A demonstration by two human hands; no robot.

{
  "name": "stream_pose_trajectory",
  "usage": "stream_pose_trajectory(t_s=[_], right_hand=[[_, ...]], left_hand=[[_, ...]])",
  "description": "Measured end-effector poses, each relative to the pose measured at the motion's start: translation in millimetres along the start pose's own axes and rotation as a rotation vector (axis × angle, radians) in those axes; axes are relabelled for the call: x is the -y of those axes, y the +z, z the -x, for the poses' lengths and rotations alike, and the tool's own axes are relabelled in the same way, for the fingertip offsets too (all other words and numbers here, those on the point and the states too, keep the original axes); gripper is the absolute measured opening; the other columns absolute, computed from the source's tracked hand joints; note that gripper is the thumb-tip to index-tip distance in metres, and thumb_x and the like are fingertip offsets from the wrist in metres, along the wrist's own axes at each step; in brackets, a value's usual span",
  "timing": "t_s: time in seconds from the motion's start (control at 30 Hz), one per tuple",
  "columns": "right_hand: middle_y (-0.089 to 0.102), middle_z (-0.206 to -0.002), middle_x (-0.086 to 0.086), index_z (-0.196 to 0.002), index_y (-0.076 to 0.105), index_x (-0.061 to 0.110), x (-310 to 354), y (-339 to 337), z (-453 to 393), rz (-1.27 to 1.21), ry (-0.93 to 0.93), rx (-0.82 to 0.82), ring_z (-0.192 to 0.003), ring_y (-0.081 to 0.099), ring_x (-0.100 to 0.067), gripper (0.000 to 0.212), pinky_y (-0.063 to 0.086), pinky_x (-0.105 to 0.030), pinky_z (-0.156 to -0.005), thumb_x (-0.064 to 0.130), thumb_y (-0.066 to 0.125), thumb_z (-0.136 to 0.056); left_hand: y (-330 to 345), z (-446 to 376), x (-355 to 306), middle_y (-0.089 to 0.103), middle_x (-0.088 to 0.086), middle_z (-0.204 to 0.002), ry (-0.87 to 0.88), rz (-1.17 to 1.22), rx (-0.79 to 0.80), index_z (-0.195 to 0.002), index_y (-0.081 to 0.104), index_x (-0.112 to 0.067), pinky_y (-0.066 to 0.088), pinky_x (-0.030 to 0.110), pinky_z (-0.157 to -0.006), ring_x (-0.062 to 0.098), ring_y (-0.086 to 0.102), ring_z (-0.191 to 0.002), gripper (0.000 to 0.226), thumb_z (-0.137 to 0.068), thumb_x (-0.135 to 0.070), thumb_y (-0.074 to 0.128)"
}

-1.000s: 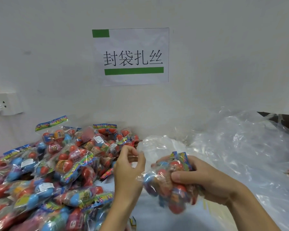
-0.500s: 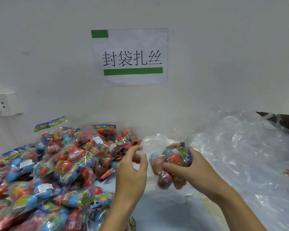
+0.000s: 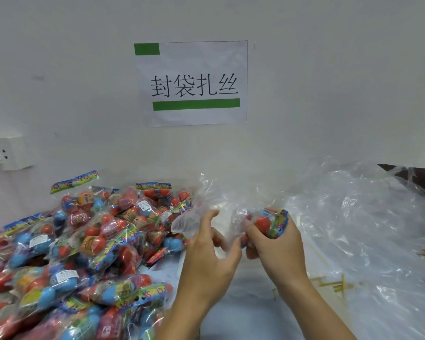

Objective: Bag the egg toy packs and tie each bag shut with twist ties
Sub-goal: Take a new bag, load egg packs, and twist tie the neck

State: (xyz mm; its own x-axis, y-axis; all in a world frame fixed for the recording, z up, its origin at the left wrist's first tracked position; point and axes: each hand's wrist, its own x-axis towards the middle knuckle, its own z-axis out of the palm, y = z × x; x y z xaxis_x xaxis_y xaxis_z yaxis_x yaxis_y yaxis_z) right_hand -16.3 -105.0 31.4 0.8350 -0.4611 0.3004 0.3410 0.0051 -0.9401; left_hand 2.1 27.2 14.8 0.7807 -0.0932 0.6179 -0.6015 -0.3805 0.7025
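- The right hand [image 3: 277,244] had lifted its gripped red-and-blue egg toy pack [image 3: 268,225] higher.
- The left hand [image 3: 210,258] pinched the thin clear plastic bag [image 3: 194,217], now spread wider.

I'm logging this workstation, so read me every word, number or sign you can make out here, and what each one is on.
"封袋扎丝": black characters on the white paper sign with green bars taped to the wall.
"6+": age mark on a clear egg toy pack at the bottom of the pile.
White stickers and colourful header strips on the other packs: too small and blurred to read.
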Motion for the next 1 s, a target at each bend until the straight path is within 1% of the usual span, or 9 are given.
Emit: stream_pose_trajectory(t_s=[0.07,0.13,0.23,0.37,0.5,0.67,0.8,0.93,1.0], right_hand=[[0.070,-0.065,-0.013,-0.100,0.064,0.011,2,-1,0,-0.017,0.009,0.093,-0.049,0.060,-0.026,0.027,0.051,-0.034,-0.049,0.014,0.081,-0.080],[0.071,-0.068,-0.014,-0.103,0.064,0.010,4,-1,1,0.019,0.001,0.186,-0.052,0.064,-0.035,0.028,0.052,-0.036,-0.050,0.009,0.080,-0.080],[0.072,-0.070,-0.012,-0.100,0.066,0.012,4,2,5,0.108,-0.030,0.225,-0.062,0.068,-0.041,0.025,0.054,-0.037,-0.054,0.010,0.080,-0.078],[0.071,-0.065,-0.003,-0.086,0.064,0.017,-1,2,5,0.154,-0.054,0.068,-0.051,0.062,-0.016,0.020,0.051,-0.025,-0.053,0.011,0.079,-0.075],[0.069,-0.064,0.001,-0.083,0.062,0.020,-10,0,-2,0.116,-0.056,-0.137,-0.050,0.063,-0.014,0.023,0.047,-0.017,-0.047,0.004,0.075,-0.072],[0.073,-0.073,0.001,-0.091,0.067,0.019,-17,1,-6,0.010,0.035,-0.210,-0.063,0.072,-0.017,0.016,0.058,-0.035,-0.062,0.014,0.078,-0.080],[0.073,-0.074,-0.001,-0.092,0.068,0.010,-17,5,-7,-0.163,0.083,-0.179,-0.063,0.068,-0.015,0.011,0.054,-0.025,-0.055,0.010,0.074,-0.083],[0.072,-0.077,-0.008,-0.092,0.068,0.007,-15,6,-6,-0.321,0.151,-0.174,-0.068,0.063,-0.021,0.015,0.054,-0.035,-0.067,-0.006,0.059,-0.087],[0.072,-0.079,-0.009,-0.093,0.067,0.005,-15,5,-7,-0.366,0.189,-0.191,-0.071,0.063,-0.022,0.020,0.051,-0.036,-0.069,-0.008,0.052,-0.091]], left_hand=[[-2,-2,2,0.057,-0.008,-0.078,-0.024,-0.075,-0.027,-0.128,0.051,-0.032,0.040,0.020,-0.068,0.008,0.055,-0.082,0.045,-0.086,-0.040,0.068],[-4,-3,2,0.055,-0.010,-0.096,-0.027,-0.120,-0.048,-0.129,0.055,-0.026,0.040,0.016,-0.077,0.008,0.050,-0.093,0.038,-0.092,-0.033,0.063],[-5,-4,-2,0.053,-0.016,-0.112,-0.003,-0.096,-0.054,-0.129,0.057,-0.024,0.043,0.019,-0.088,0.005,0.050,-0.104,0.032,-0.097,-0.022,0.059],[-4,-1,-5,0.061,-0.018,-0.098,0.095,-0.066,0.055,-0.124,0.060,-0.028,0.041,0.011,-0.078,0.001,0.055,-0.091,0.030,-0.097,-0.016,0.060],[0,3,-4,0.061,-0.014,-0.079,0.101,-0.004,0.176,-0.118,0.048,-0.047,0.044,0.015,-0.069,0.008,0.058,-0.083,0.041,-0.092,-0.020,0.065],[1,2,-2,0.067,-0.004,-0.079,-0.022,0.081,0.120,-0.115,0.041,-0.037,0.047,0.024,-0.072,0.009,0.061,-0.080,0.045,-0.086,-0.025,0.074],[1,0,-4,0.068,-0.001,-0.075,-0.079,0.089,0.098,-0.105,0.043,-0.033,0.048,0.025,-0.070,0.007,0.061,-0.074,0.037,-0.086,-0.025,0.074],[0,2,-7,0.069,-0.005,-0.071,-0.123,0.191,0.260,-0.099,0.048,-0.028,0.049,0.029,-0.067,0.008,0.057,-0.064,0.030,-0.087,-0.017,0.073],[0,4,-9,0.073,-0.003,-0.076,-0.145,0.230,0.361,-0.098,0.049,-0.032,0.047,0.026,-0.065,0.013,0.057,-0.067,0.025,-0.086,-0.025,0.069]])
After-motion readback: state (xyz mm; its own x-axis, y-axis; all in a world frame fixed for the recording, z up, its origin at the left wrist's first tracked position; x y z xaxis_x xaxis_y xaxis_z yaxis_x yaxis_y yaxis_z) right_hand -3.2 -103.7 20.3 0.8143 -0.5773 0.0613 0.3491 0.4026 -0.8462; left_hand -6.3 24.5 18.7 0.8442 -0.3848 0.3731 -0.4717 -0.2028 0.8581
